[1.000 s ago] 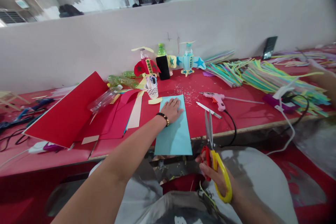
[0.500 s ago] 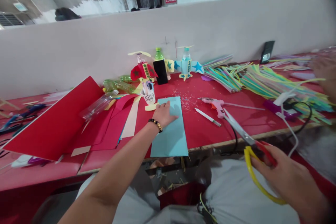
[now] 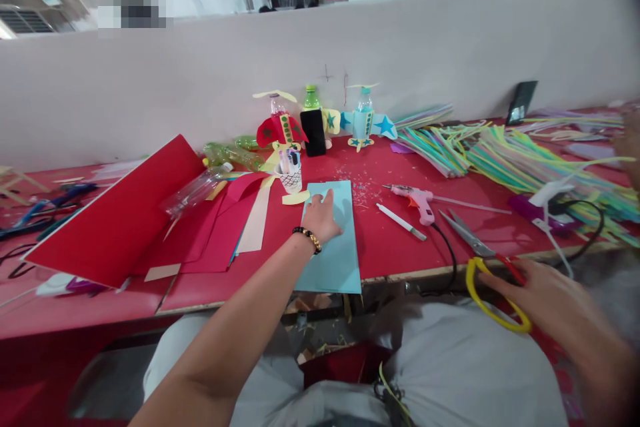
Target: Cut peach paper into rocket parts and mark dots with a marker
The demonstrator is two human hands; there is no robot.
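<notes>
My left hand (image 3: 321, 217) lies on a light blue paper sheet (image 3: 333, 268) at the table's front edge, its fingers spread. On that wrist is a dark beaded bracelet. In my right hand (image 3: 547, 297) is a pair of scissors (image 3: 477, 245) with red and yellow handles; its blades are slightly apart, over the table edge. A pink glue gun (image 3: 424, 203) and a white pen (image 3: 400, 221) lie between the sheet and the scissors. A small yellow paper piece (image 3: 296, 198) sits beside the sheet's top left corner.
Bottle planes in red (image 3: 273, 130) and blue (image 3: 363, 123) stand by the wall, with a black phone (image 3: 314, 133) between them. A patterned cup (image 3: 291, 180) holds pens. Red board (image 3: 120, 213) leans at left; colourful strips (image 3: 520, 167) pile at right, near another person's blurred hand.
My right hand has lowered the scissors toward the table edge and moved them slightly left. The left hand stays on the blue sheet, and the view has shifted a little.
</notes>
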